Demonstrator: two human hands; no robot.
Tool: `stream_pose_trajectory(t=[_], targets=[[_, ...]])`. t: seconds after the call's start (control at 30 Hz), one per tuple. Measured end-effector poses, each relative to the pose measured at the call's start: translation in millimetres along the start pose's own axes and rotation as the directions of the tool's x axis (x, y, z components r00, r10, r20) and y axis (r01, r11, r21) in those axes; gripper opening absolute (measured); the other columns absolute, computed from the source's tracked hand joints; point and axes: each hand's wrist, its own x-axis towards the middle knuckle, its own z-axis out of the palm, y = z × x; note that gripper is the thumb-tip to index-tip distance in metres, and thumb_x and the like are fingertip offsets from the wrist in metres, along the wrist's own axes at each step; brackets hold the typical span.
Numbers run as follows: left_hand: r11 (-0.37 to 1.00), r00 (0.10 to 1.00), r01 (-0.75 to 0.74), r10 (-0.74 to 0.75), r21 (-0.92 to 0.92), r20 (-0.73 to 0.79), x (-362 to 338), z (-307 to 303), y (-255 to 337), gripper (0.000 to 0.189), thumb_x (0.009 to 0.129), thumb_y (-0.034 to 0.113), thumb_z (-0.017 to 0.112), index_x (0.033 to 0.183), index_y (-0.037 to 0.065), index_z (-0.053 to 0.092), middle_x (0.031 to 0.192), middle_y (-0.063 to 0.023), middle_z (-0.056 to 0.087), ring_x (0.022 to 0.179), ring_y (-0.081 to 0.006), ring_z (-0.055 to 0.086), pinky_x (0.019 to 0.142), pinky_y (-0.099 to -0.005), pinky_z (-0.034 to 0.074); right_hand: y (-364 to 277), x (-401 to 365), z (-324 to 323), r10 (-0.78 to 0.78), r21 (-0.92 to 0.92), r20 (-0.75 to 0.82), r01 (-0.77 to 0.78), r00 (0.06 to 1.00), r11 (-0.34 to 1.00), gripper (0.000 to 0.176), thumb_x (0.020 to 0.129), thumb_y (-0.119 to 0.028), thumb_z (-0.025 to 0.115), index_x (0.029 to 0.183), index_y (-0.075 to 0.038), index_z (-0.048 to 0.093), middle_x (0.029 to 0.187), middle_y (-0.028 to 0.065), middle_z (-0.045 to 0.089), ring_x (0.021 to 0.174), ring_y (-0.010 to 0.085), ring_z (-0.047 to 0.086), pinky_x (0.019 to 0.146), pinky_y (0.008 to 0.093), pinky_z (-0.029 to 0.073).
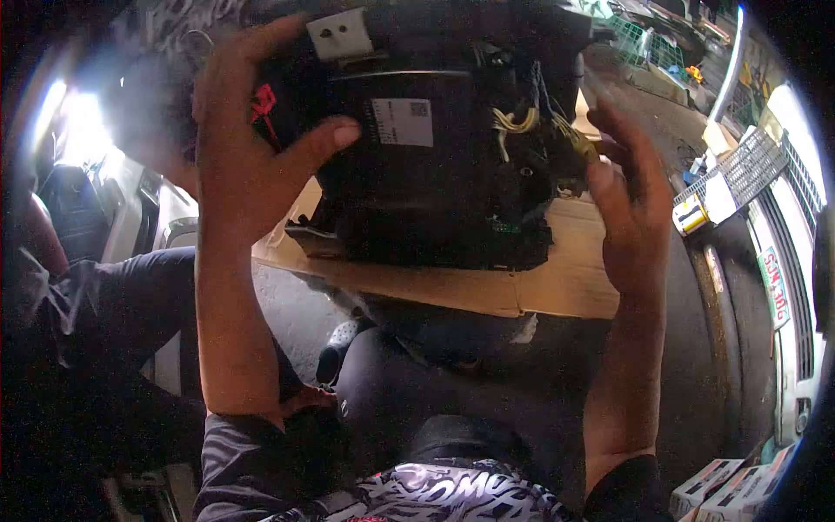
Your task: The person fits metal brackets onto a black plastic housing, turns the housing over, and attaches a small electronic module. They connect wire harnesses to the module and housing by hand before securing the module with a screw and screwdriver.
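Note:
A black plastic housing fills the upper middle of the view, with a white printed label on its face and a pale metal bracket at its top. My left hand grips its left side, thumb lying across the face and a finger reaching up toward the top edge. Near the left hand shows a red piece. Yellow wires run along the right part of the housing. Beside that edge is my right hand, slightly blurred, fingers bent and apart, thumb tip right at the yellow wiring.
Flattened cardboard lies under the housing. Another person's dark-clothed leg is at the left. To the right are a white car bumper with a plate, and a metal grille. Boxes stand at the lower right.

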Motion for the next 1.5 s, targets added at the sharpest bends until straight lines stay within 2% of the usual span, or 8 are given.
stream_pose_trajectory(t=[0.13,0.23,0.43,0.73,0.93,1.23,1.37,1.5], targets=[[0.977,0.994,0.11,-0.103,-0.183,0.048,-3.7,2.4,-5.6,0.087,0.074,0.038,0.091,0.148,0.01,0.054,0.141,-0.0123,0.057,0.133,-0.0299,0.055,0.115,-0.0439,0.043,-22.3,-15.6,19.8,-0.251,-0.418,0.141,0.287,0.958,0.862,0.107,0.068,-0.022,0.097,0.159,-0.012,0.041,0.155,0.0235,0.045,0.136,0.0353,0.056,0.108,0.0475,0.051],[0.998,0.996,0.07,-0.07,0.0,0.047,-5.2,-0.6,-6.9,0.086,0.075,0.035,0.091,0.148,0.01,0.054,0.143,-0.0114,0.057,0.133,-0.0287,0.055,0.113,-0.0428,0.045,-8.5,-5.4,24.7,-0.231,-0.458,0.057,0.231,0.971,0.858,0.087,0.075,-0.018,0.092,0.151,-0.01,0.052,0.142,0.0219,0.06,0.126,0.0332,0.063,0.104,0.0437,0.054],[0.923,0.971,0.235,-0.211,-0.304,0.109,-7.9,1.3,-5.5,0.088,0.072,0.025,0.094,0.148,0.011,0.053,0.143,-0.0123,0.058,0.129,-0.0281,0.06,0.104,-0.0408,0.053,-6.8,18.4,-2.5,0.256,0.073,0.222,-0.278,0.941,0.958,0.048,0.087,0.003,0.072,0.135,-0.002,0.067,0.12,0.0156,0.076,0.115,0.0172,0.069,0.099,0.0353,0.053],[0.998,1.0,-0.017,0.018,-0.057,0.02,2.4,-2.8,-6.6,0.091,0.064,0.034,0.096,0.144,0.017,0.056,0.141,-0.0177,0.053,0.136,-0.0413,0.047,0.117,-0.0539,0.032,-83.1,-14.5,-8.7,-0.319,-0.521,0.082,0.313,0.944,0.794,0.085,0.084,-0.026,0.079,0.156,0.003,0.045,0.144,0.0185,0.06,0.129,0.0303,0.06,0.11,0.0436,0.045],[0.999,1.0,0.012,-0.012,-0.035,0.001,0.0,-2.0,-3.1,0.092,0.064,0.039,0.095,0.145,0.018,0.056,0.141,-0.0164,0.053,0.136,-0.0391,0.046,0.118,-0.055,0.027,-145.4,-1.3,56.4,0.044,-0.335,0.564,0.18,0.825,0.925,0.087,0.085,-0.015,0.063,0.163,-0.001,0.028,0.081,0.0244,0.073,0.071,0.045,0.072,0.072,0.0527,0.059],[1.0,1.0,0.005,-0.005,0.017,0.004,5.5,-4.8,5.2,0.096,0.066,0.039,0.094,0.149,0.015,0.052,0.143,-0.0167,0.051,0.136,-0.0394,0.047,0.115,-0.0512,0.035,-142.3,6.5,50.8,0.087,-0.313,0.545,0.107,0.834,0.944,0.089,0.087,-0.017,0.066,0.165,-0.01,0.023,0.072,0.0248,0.069,0.069,0.0514,0.069,0.073,0.0616,0.057],[0.991,0.991,0.13,-0.128,-0.034,0.041,6.0,-6.7,15.2,0.095,0.065,0.037,0.095,0.146,0.011,0.053,0.148,-0.0168,0.046,0.137,-0.0378,0.047,0.113,-0.0478,0.041,-96.0,-34.5,3.3,-0.047,-0.071,0.609,0.114,0.792,0.991,0.058,0.089,-0.011,0.07,0.145,-0.009,0.06,0.085,0.0142,0.072,0.071,0.0356,0.072,0.067,0.0458,0.059],[0.996,0.996,0.089,-0.089,0.009,0.012,6.8,-5.0,15.6,0.094,0.063,0.032,0.096,0.144,0.01,0.054,0.146,-0.0169,0.048,0.138,-0.038,0.047,0.115,-0.0474,0.04,-28.4,-62.8,-50.1,-0.045,-0.344,0.361,0.178,0.931,0.922,0.011,0.089,-0.006,0.074,0.099,-0.004,0.075,0.091,0.0119,0.072,0.082,0.0278,0.072,0.076,0.0406,0.058]])
